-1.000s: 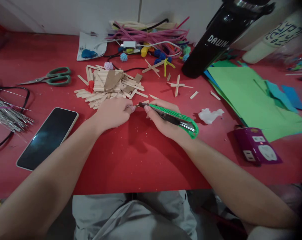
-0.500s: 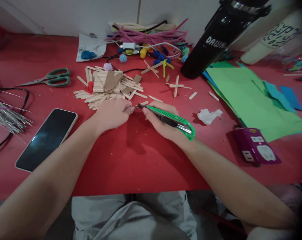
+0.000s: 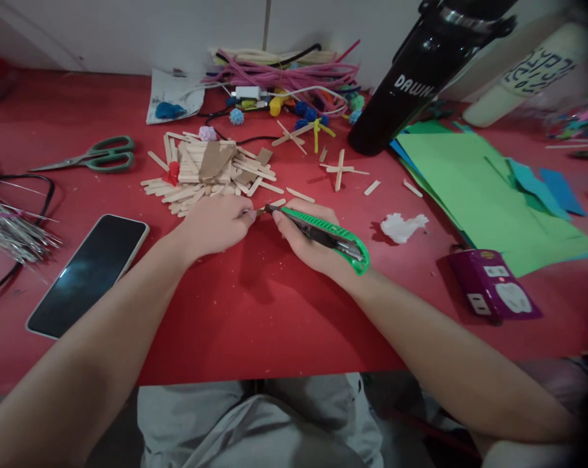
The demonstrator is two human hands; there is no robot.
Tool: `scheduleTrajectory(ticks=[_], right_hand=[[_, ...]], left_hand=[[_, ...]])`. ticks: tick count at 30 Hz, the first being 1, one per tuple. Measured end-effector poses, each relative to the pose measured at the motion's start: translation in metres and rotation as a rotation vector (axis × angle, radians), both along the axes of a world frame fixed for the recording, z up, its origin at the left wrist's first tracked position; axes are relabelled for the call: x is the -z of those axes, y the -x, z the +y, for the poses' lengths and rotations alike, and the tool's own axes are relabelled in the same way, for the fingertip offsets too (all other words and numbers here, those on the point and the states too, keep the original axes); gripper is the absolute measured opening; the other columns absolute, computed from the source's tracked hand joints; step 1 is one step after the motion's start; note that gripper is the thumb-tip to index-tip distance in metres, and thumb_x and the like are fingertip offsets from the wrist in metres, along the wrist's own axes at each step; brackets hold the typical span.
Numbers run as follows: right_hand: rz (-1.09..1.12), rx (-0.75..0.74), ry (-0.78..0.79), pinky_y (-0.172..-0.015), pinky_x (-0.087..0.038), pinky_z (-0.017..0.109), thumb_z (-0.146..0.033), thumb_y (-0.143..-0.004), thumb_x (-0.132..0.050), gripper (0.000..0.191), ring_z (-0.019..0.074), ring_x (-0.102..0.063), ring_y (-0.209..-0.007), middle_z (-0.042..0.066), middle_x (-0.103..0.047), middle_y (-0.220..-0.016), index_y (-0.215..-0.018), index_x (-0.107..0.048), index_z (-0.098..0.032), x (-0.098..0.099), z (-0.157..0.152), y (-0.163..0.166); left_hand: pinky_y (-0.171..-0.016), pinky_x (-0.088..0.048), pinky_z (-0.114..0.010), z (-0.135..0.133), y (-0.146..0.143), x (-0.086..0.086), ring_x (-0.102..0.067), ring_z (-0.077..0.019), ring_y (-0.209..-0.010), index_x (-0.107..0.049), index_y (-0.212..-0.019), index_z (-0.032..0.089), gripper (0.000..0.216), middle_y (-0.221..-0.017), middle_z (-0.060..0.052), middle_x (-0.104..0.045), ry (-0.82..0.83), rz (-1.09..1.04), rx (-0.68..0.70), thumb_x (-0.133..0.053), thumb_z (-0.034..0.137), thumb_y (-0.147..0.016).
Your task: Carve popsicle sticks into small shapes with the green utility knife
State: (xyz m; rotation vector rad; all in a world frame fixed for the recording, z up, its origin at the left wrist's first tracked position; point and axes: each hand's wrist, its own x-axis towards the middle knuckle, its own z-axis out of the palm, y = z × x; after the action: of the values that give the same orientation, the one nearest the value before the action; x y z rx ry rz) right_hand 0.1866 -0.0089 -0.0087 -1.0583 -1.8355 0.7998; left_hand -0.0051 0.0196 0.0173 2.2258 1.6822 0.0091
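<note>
Near the front of the stick pile, my right hand [image 3: 304, 252] is closed around a green box cutter [image 3: 340, 238], its blade end pointing left. The blade meets the end of a small wooden craft stick [image 3: 260, 211] that my left hand [image 3: 214, 224] pinches between thumb and fingers; most of that stick is hidden by the hand. Just beyond my left hand lies a heap of craft sticks [image 3: 189, 192] with brown cardboard pieces [image 3: 214, 162] on it. Two loose craft sticks [image 3: 301, 195] lie just past the knife tip.
A phone [image 3: 89, 273] and green-handled scissors [image 3: 111, 155] lie left. At the back are crossed sticks [image 3: 340, 170], pink pipe cleaners [image 3: 279, 78] and a black bottle [image 3: 410, 84]. Right are crumpled tissue [image 3: 403, 227], green paper [image 3: 488, 182] and a purple power adapter [image 3: 493, 286].
The box cutter's rear end has swung slightly left in my right hand, its blade still at the stick. My left hand keeps its pinch. The whole view has shifted a little.
</note>
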Motion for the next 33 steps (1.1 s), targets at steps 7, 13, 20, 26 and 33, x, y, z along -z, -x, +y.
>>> scheduleTrajectory(ticks=[7, 13, 20, 26, 33], right_hand=[[-0.012, -0.030, -0.002, -0.060, -0.042, 0.026, -0.047, -0.099, -0.056, 0.035, 0.0125, -0.049, -0.062, -0.002, -0.053, -0.067, -0.076, -0.057, -0.021, 0.0040, 0.0002, -0.0028], [-0.029, -0.045, -0.029, -0.060, -0.041, 0.027, -0.043, -0.100, -0.054, 0.031, 0.0126, -0.045, -0.063, -0.002, -0.051, -0.069, -0.078, -0.057, -0.021, 0.0041, 0.0000, -0.0025], [-0.025, -0.048, -0.009, -0.059, -0.040, 0.027, -0.044, -0.100, -0.053, 0.034, 0.0118, -0.045, -0.060, -0.003, -0.050, -0.067, -0.075, -0.052, -0.022, 0.0018, 0.0001, -0.0016], [-0.056, 0.074, 0.046, -0.064, -0.043, 0.030, -0.051, -0.099, -0.056, 0.043, 0.0147, -0.055, -0.065, -0.001, -0.058, -0.066, -0.067, -0.056, -0.022, 0.0017, -0.0011, -0.0079], [-0.092, 0.058, 0.077, -0.066, -0.043, 0.029, -0.054, -0.099, -0.056, 0.041, 0.0151, -0.060, -0.070, -0.001, -0.062, -0.070, -0.073, -0.062, -0.023, 0.0029, -0.0011, -0.0090]], left_hand=[[-0.067, -0.038, -0.036, 0.0010, 0.0008, 0.0013, -0.066, -0.0261, -0.088, -0.066, -0.084, 0.023, 0.035, -0.092, -0.007, -0.074, -0.002, 0.009, 0.013, -0.037, 0.039, -0.093], [-0.069, -0.041, -0.036, 0.0010, 0.0012, 0.0024, -0.066, -0.0275, -0.090, -0.068, -0.087, 0.023, 0.036, -0.094, -0.009, -0.074, -0.011, 0.017, 0.019, -0.037, 0.039, -0.093], [-0.071, -0.043, -0.036, 0.0002, -0.0003, 0.0006, -0.067, -0.0276, -0.091, -0.070, -0.089, 0.022, 0.037, -0.097, -0.009, -0.075, 0.007, 0.013, 0.009, -0.037, 0.039, -0.094], [-0.072, -0.043, -0.037, -0.0005, 0.0002, 0.0004, -0.066, -0.0278, -0.089, -0.071, -0.088, 0.022, 0.035, -0.096, -0.009, -0.076, 0.010, -0.026, 0.002, -0.038, 0.034, -0.090], [-0.072, -0.044, -0.035, -0.0007, 0.0003, 0.0008, -0.067, -0.0260, -0.090, -0.071, -0.088, 0.022, 0.035, -0.099, -0.008, -0.076, 0.010, -0.011, -0.008, -0.037, 0.034, -0.091]])
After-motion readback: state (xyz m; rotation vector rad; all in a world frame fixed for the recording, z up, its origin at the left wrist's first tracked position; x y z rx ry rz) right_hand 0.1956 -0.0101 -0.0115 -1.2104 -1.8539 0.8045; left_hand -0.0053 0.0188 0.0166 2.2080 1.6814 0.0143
